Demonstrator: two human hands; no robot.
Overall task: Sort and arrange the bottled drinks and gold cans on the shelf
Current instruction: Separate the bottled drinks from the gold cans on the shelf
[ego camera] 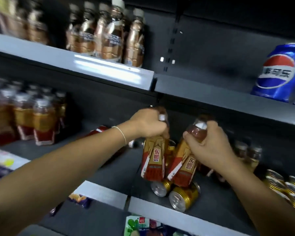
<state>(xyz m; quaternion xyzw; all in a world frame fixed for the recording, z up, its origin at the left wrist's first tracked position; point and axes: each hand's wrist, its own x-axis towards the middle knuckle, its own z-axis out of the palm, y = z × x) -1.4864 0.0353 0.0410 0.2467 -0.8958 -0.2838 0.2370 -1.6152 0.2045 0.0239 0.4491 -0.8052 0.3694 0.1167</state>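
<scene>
One dark shelf [218,200] at centre frame carries toppled gold cans [182,198]; above them the left hand [148,123] grips an energy-drink bottle [153,160] by its neck, the right hand [209,147] a second bottle [182,167] likewise.

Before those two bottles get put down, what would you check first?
1. Left hand grips the left bottle by its neck: ok.
2. Right hand grips the right bottle just below its cap: ok.
3. Spot under the bottles free: not ok, gold cans lie on their sides there.
4. Both bottles upright: not ok, the right bottle is tilted.
5. Bare shelf floor left of the cans to set them on: ok.
6. Bottle bases clear of the cans: cannot tell.
</scene>
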